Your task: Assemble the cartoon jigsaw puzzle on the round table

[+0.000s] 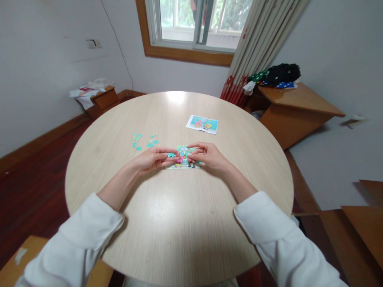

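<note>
A partly assembled jigsaw puzzle [184, 159] with cartoon figures lies flat on the round table [167, 231], between my two hands. My left hand [152, 159] pinches a small teal puzzle piece [171, 155] over the puzzle's left side. The fingers of my right hand [208, 154] curl over the puzzle's right side, touching or close to its surface; whether a piece is between them I cannot make out. Several loose teal pieces [152, 142] are scattered beyond my left hand. Farther back lies a printed picture sheet [203, 124] with cartoon figures.
Beyond the table stand a wall with a window [194, 24] and a long curtain [263, 40]. At the right is a wooden desk [299, 107] with dark spotted cloth [281, 73] on it. White bags or cloths [91, 89] lie at the back left.
</note>
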{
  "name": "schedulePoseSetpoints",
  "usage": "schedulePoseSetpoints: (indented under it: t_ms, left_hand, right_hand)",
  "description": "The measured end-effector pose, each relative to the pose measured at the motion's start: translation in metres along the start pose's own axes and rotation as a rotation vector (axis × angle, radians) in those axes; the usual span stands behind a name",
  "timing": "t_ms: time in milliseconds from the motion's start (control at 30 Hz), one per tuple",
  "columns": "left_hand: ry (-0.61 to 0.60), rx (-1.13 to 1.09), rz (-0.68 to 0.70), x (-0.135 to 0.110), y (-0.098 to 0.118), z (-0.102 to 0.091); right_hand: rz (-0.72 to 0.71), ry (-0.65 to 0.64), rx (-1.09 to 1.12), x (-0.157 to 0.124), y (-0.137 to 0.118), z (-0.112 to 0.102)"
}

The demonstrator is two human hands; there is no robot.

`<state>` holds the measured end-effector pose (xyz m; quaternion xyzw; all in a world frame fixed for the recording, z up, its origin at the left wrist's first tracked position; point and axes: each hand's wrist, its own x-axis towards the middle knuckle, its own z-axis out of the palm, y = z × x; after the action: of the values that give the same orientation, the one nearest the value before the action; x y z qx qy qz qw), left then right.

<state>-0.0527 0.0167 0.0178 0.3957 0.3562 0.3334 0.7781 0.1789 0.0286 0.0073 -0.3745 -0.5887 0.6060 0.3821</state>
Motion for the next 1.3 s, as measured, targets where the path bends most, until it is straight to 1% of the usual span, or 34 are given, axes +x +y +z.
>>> schedulePoseSetpoints:
  t_ms: [267,367,433,500,600,733,933,1033,1133,1300]
  left_hand:
    - [0.06,-0.005,-0.01,-0.001,0.003,0.003]
    - [0.082,0.005,-0.016,0.0,0.004,0.004]
    - [0.11,0.014,-0.016,0.001,0.004,0.003]
    - [0.147,0.022,-0.015,0.002,0.004,0.002]
    - [0.184,0.039,-0.015,0.004,0.002,0.001]
    - [0.212,0.051,-0.015,0.004,0.001,-0.001]
    - [0.217,0.041,-0.018,0.004,0.0,-0.003]
    - [0.203,0.037,-0.011,0.004,0.0,-0.003]
    - [0.201,0.037,-0.009,0.004,-0.001,-0.003]
    - [0.193,0.024,-0.003,0.005,-0.002,-0.005]
  right_hand:
    - [0.006,0.013,0.01,0.0,0.0,-0.002]
    - [0.009,0.032,0.009,-0.002,-0.005,-0.006]
    - [0.035,0.04,-0.016,-0.004,-0.008,-0.012]
    - [0.082,0.022,-0.053,-0.006,-0.011,-0.018]
    - [0.147,-0.04,-0.09,-0.011,-0.014,-0.026]
    - [0.173,-0.083,-0.113,-0.015,-0.015,-0.033]
    - [0.212,-0.072,-0.158,-0.014,-0.015,-0.042]
    - [0.217,-0.089,-0.18,-0.012,-0.014,-0.045]
    - [0.225,-0.12,-0.186,-0.012,-0.013,-0.046]
    - [0.263,-0.125,-0.194,-0.012,-0.012,-0.045]
